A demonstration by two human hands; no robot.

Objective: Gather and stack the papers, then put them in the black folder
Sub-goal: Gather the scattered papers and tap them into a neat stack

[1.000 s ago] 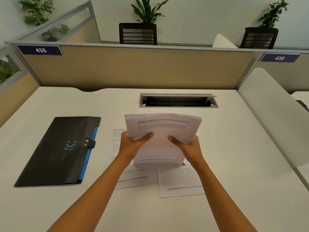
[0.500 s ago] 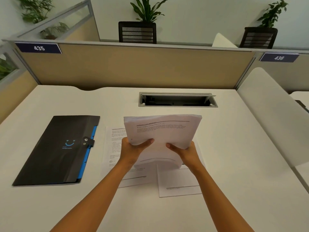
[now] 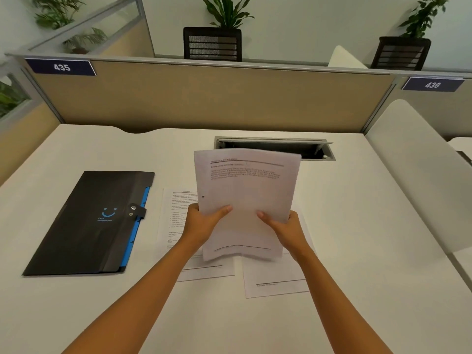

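White printed sheets, a thin stack of papers (image 3: 246, 200), stand nearly upright between two bare hands above the desk. The left hand (image 3: 204, 224) is closed on the stack's lower left edge, thumb lying across the front of the top sheet and the other fingers hidden behind; the right hand (image 3: 286, 227) is closed on the lower right edge in the same way, thumb on the front. The bottom edge of the stack bows slightly and hangs just over the paper lying below; whether it touches cannot be told. Beneath the hands, more white printed pages lie flat on the desk: one sheet (image 3: 176, 218) shows to the left of the left wrist, and another sheet (image 3: 274, 279) lies nearer the person, under the right forearm. Left of these loose pages, close beside them, lies the black rectangular folder (image 3: 86, 223), closed with a snap strap, a blue smiling face printed on its cover and blue tabs showing along its right edge. All of this rests on a white desk top (image 3: 357, 226). Beyond the stack, a grey-framed cable slot (image 3: 314, 149) is set into the desk, and a beige partition panel (image 3: 204, 98) rises behind it, bearing dark number plates and potted plants.
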